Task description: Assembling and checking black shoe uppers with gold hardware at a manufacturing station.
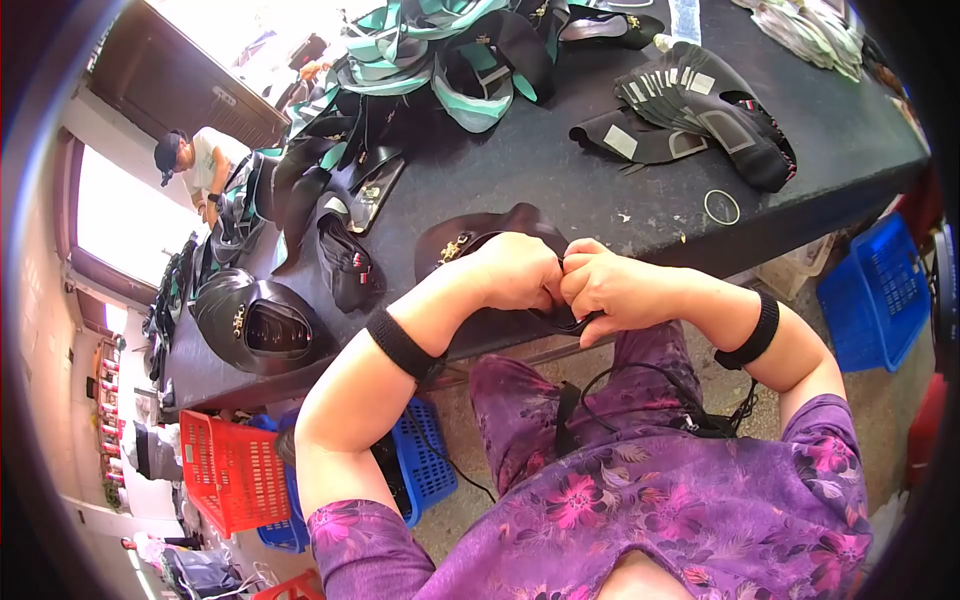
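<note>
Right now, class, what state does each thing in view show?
Left hand: closed on the dark piece
Right hand: pinching the dark piece
Dark piece: gripped at its near edge
Green-lined pieces: loosely heaped
Pale-patched pieces: fanned, overlapping
Pale ring: lying flat
Glossy black item: opening exposed

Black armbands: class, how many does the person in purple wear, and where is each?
2: one black armband around the left forearm, the other around the right forearm. Any beneath the purple sleeves would be hidden.
</note>
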Available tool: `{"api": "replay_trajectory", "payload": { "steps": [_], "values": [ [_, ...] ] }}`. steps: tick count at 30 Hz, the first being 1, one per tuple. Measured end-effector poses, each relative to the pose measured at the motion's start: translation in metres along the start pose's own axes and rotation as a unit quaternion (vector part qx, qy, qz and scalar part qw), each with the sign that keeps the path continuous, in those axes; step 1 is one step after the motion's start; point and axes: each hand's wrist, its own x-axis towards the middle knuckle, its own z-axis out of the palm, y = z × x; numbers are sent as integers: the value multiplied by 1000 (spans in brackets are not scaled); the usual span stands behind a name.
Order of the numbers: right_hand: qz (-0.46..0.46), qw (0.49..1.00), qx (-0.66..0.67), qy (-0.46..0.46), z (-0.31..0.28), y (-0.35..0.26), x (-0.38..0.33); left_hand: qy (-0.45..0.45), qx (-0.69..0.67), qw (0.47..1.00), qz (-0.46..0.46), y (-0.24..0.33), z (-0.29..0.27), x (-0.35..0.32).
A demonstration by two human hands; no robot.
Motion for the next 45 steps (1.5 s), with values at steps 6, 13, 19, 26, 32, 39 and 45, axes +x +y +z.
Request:
{"api": "replay_trajectory", "payload": {
  "steps": [6, 13, 19, 26, 32, 39, 45],
  "values": [
    [0, 999, 33, -2, 2, 5, 1, 47, -62, 996, 30, -13, 12, 7],
    [36, 998, 30, 29, -1, 0, -5, 115, -298, 943, -98, -11, 22, 10],
    [95, 991, 22, 93, -5, -5, -16, 231, -301, 924, -38, -11, 33, -4],
    [215, 965, 82, 125, -14, -9, -24, 147, -351, 925, 15, -12, 26, -36],
    [231, 966, 77, 84, -18, -15, -25, 146, -343, 927, -50, 3, 16, -46],
    [196, 976, 63, 65, -19, -14, -29, 216, -264, 939, -50, 5, 24, -47],
    [211, 973, 74, 60, -19, -14, -33, 248, -206, 943, -78, 6, 29, -51]
  ]
}}
